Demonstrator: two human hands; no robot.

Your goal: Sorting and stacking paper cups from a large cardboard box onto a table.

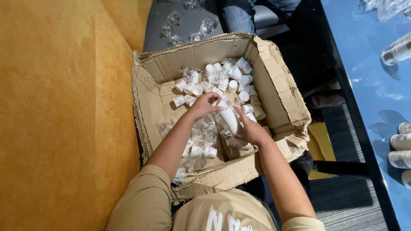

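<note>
Together, two hands (227, 117) around one cup stack (228, 117).

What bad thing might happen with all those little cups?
The stack of white paper cups held between the left hand and right hand might bend and spill. The torn brown cardboard box looks weak and may sag, letting the loose small white cups tumble out.

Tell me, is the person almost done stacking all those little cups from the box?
Not nearly, it seems. Done: stacks of cups already lie on the blue table. In hand: the left hand and right hand hold one stack of white cups between them. Left: many loose cups and plastic wrappers lie in the cardboard box.
</note>
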